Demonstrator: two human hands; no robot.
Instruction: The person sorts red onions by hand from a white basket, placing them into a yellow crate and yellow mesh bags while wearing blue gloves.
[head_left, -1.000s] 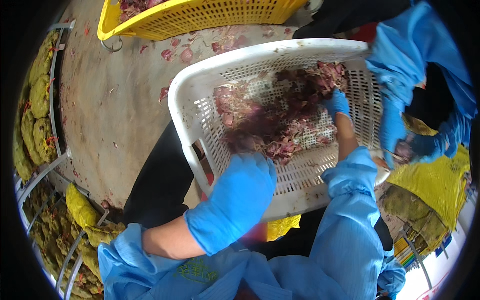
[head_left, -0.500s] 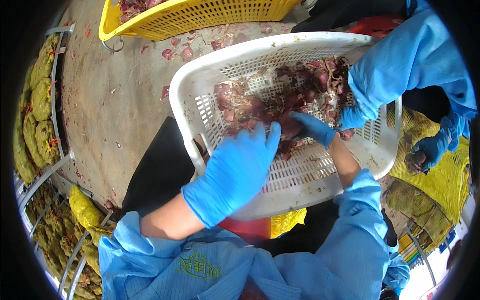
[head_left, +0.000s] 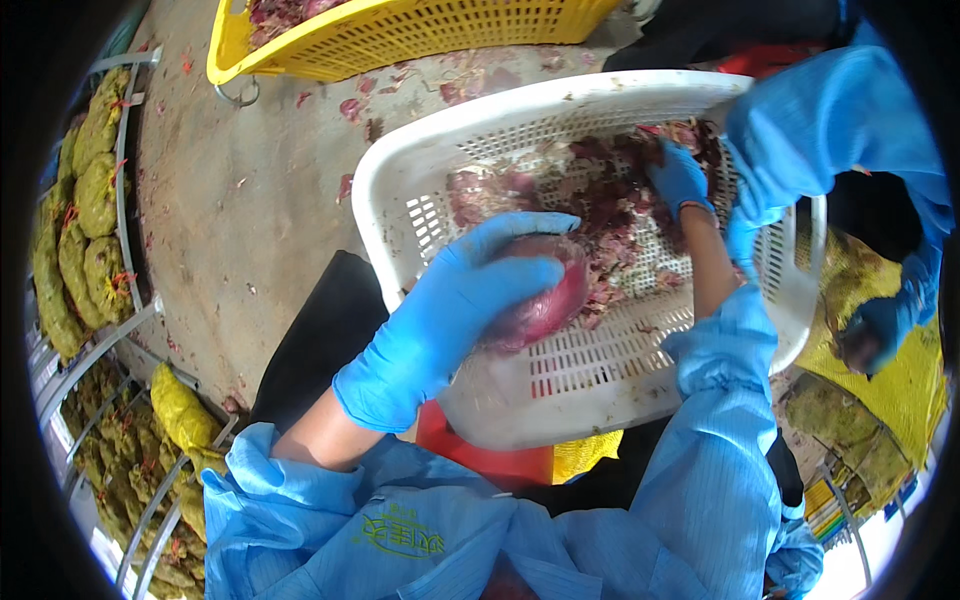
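Observation:
My left hand (head_left: 455, 310), in a blue glove, grips a large red onion (head_left: 562, 300) above the near left part of a white perforated plastic basket (head_left: 600, 405). Inside the basket, my right hand (head_left: 682, 182), gloved too, reaches down at the far right among dark red onion skins (head_left: 605, 245). Its fingertips are hidden there, so I cannot make out what they hold. Loose dry skins and scraps cover the far half of the basket floor. Close to my right wrist, a co-worker's blue sleeve (head_left: 790, 130) and gloved hand (head_left: 742, 240) come over the basket's right side.
A yellow crate (head_left: 440, 45) with onions stands beyond the basket. Full mesh sacks (head_left: 95, 200) sit behind metal rails at the left. At the right, a co-worker's other gloved hand (head_left: 880, 330) is over a yellow mesh sack (head_left: 900, 390). Skins litter the concrete floor (head_left: 240, 200).
My left hand has come up out of the skins with the red onion in it. My right hand has moved farther away and to the right inside the basket.

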